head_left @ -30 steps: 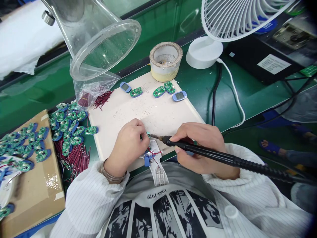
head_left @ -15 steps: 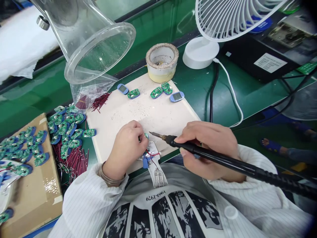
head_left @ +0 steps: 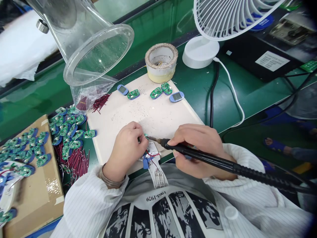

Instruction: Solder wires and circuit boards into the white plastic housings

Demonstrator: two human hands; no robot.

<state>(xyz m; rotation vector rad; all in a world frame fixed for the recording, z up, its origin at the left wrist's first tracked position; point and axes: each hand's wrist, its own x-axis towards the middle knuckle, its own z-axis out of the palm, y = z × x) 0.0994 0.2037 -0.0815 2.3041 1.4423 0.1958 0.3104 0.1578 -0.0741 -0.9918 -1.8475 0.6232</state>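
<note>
My left hand (head_left: 126, 150) is closed in a pinch on a small green circuit board (head_left: 146, 136) with red and black wires, held over a white fixture (head_left: 156, 165) at the near edge of a beige work mat (head_left: 138, 112). My right hand (head_left: 198, 148) grips a black soldering iron (head_left: 210, 158). Its metal tip touches the green board right beside my left fingertips. The iron's cable runs off to the right.
A heap of green boards (head_left: 66, 129) and red wires (head_left: 76, 155) lies left of the mat, more boards on a cardboard box (head_left: 37, 185). A clear fume hood (head_left: 94, 56), a solder-dross pot (head_left: 160, 62), a white fan (head_left: 200, 49), loose boards and blue cases sit behind.
The soldering iron's tip moved left from a small gap back onto the green board. My left hand has stayed in place on the board.
</note>
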